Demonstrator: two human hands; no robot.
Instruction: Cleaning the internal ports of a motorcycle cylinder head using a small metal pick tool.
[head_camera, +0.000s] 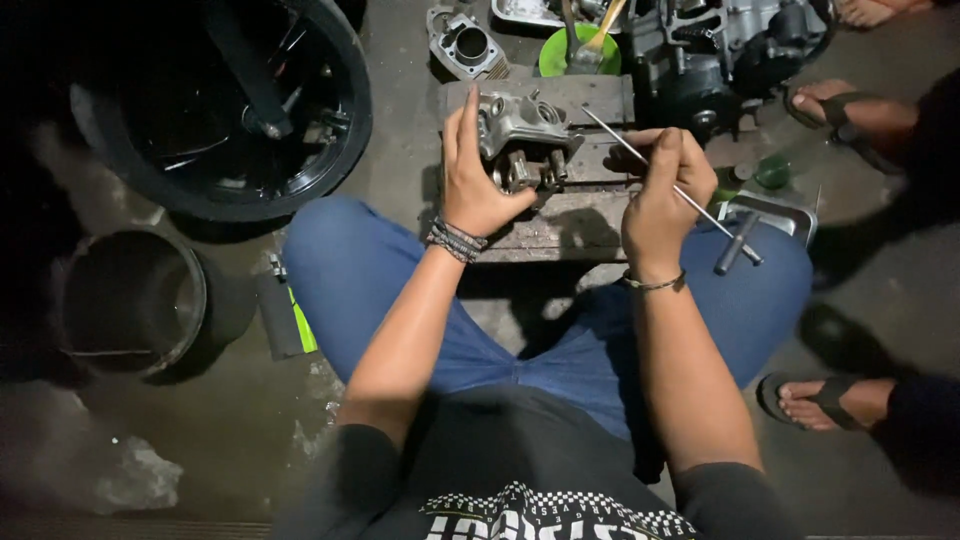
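Centre frame: my left hand (478, 180) grips the cylinder head (520, 135) on the wood block (560, 215), my right hand (660, 195) pinches a thin rod (640, 155) beside it.

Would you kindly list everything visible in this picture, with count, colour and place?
cylinder head: one, grey metal, on the wooden block, gripped by the left hand
wooden block: one, grey-brown, in front of the knees
rod: one, thin, silver, in the right hand, tip toward the cylinder head
engine: one, dark, top right
bowl: one, green, top centre
cylinder: one, grey, top centre
wheel: one, black, top left
bucket: one, dark, left
sandalled feet: two, another person's, right edge
bottle: one, green, right
left hand: on the cylinder head
right hand: holding the rod
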